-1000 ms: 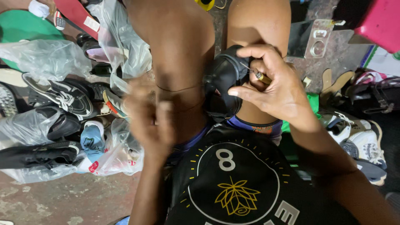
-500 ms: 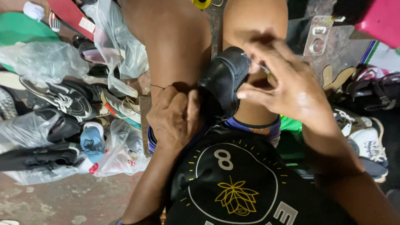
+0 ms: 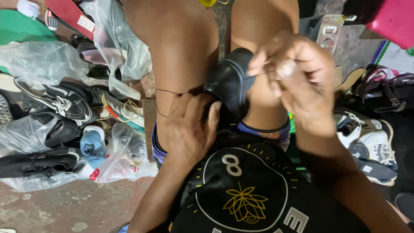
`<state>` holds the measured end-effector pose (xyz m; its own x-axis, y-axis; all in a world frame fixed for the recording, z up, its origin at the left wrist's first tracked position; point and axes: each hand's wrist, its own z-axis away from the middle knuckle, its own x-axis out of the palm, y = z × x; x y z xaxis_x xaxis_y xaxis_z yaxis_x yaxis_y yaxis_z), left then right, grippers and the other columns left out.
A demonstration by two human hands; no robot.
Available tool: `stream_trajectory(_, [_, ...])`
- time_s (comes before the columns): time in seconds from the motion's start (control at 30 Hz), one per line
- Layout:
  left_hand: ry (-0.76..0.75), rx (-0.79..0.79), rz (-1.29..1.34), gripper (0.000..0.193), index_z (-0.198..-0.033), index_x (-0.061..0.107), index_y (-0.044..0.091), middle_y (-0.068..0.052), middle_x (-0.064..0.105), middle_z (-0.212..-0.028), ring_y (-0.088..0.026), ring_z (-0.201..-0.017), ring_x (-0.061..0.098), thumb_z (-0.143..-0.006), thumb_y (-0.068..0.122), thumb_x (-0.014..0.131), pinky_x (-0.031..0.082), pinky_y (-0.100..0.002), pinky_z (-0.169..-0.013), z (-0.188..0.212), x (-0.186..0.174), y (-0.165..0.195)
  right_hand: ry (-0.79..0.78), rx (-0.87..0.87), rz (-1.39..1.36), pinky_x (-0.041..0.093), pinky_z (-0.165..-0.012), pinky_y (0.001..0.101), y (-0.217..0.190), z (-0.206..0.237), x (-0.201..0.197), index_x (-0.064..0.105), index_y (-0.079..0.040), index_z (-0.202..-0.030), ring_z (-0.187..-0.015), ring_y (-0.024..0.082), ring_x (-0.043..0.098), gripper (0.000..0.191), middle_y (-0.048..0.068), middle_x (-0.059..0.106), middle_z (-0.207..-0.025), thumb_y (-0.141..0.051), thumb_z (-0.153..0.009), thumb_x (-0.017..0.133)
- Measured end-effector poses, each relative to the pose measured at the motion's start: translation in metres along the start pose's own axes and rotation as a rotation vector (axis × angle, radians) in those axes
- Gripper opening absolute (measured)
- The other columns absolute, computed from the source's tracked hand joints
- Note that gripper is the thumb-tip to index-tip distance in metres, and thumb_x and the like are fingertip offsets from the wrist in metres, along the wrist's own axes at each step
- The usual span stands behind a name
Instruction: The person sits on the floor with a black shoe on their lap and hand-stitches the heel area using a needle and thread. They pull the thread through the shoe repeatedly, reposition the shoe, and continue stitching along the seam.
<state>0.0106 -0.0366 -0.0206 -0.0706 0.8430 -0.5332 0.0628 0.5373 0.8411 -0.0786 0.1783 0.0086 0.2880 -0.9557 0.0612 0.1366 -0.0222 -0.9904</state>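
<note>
A black leather shoe (image 3: 230, 82) is wedged between my bare knees, sole side hidden. My left hand (image 3: 189, 125) lies on my left thigh and presses against the near end of the shoe, fingers curled over it. My right hand (image 3: 295, 73) is raised over my right knee, fingertips pinched on a thin dark thread (image 3: 166, 92) that runs from the shoe across my left thigh. Whether a needle is between those fingers is too blurred to tell. My black printed shirt (image 3: 246, 194) fills the bottom of the view.
A heap of shoes and sneakers (image 3: 60, 103), some in clear plastic bags (image 3: 41, 64), lies on the concrete floor at the left. More white and grey shoes (image 3: 371, 146) and a dark bag (image 3: 388, 92) lie at the right. A pink box (image 3: 394, 21) sits top right.
My left hand has come down from in front of the knee and settled against the shoe. My right hand has lifted up and to the right, drawing the thread out.
</note>
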Motion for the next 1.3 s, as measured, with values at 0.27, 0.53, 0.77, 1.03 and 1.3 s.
stream_trajectory(0.27, [0.017, 0.015, -0.024, 0.021, -0.081, 0.063, 0.006, -0.011, 0.06, -0.084, -0.033, -0.075, 0.058, -0.092, 0.014, 0.079, 0.048, -0.044, -0.068, -0.003, 0.006, -0.011, -0.097, -0.101, 0.407, 0.038, -0.059, 0.0211, 0.019, -0.013, 0.033, 0.047, -0.003, -0.085, -0.063, 0.007, 0.044, 0.036, 0.004, 0.053, -0.074, -0.012, -0.115, 0.062])
stream_trajectory(0.53, [-0.021, 0.041, 0.141, 0.024, -0.075, 0.059, 0.007, -0.009, 0.058, -0.076, -0.03, -0.067, 0.054, -0.089, 0.009, 0.078, 0.046, -0.042, -0.063, 0.0, 0.004, -0.025, -0.069, -0.137, 0.509, 0.04, -0.059, 0.0219, 0.034, -0.012, 0.036, 0.046, -0.004, -0.088, -0.063, 0.007, 0.048, 0.033, 0.002, 0.054, -0.077, -0.015, -0.116, 0.06])
stream_trajectory(0.77, [-0.012, -0.054, 0.135, 0.031, -0.094, 0.066, -0.003, -0.014, 0.066, -0.083, -0.027, -0.069, 0.065, -0.084, 0.022, 0.083, 0.052, -0.038, -0.06, -0.009, 0.009, 0.011, -0.046, 0.009, -0.011, 0.031, -0.051, 0.0194, 0.032, -0.012, 0.026, 0.043, -0.006, -0.092, -0.055, 0.004, 0.038, 0.031, 0.001, 0.048, -0.07, -0.02, -0.117, 0.055])
stream_trajectory(1.03, [-0.034, -0.321, 0.612, 0.017, -0.097, 0.068, 0.001, -0.011, 0.067, -0.076, -0.015, -0.069, 0.059, -0.099, 0.014, 0.078, 0.05, -0.028, -0.064, -0.018, 0.022, 0.015, 0.096, -0.007, -0.201, 0.036, -0.044, 0.0183, 0.02, 0.012, 0.003, 0.055, -0.002, -0.101, -0.069, 0.013, 0.059, 0.02, 0.01, 0.06, -0.089, -0.017, -0.113, 0.049])
stream_trajectory(1.3, [-0.225, -0.024, 0.495, 0.017, -0.105, 0.067, 0.001, -0.002, 0.066, -0.085, -0.005, -0.075, 0.061, -0.1, 0.015, 0.074, 0.052, -0.025, -0.069, -0.035, 0.015, 0.005, 0.267, -0.171, 0.631, 0.049, -0.064, 0.0226, -0.024, 0.063, -0.041, 0.066, 0.001, -0.116, -0.078, 0.012, 0.062, 0.02, 0.013, 0.064, -0.111, -0.012, -0.116, 0.05])
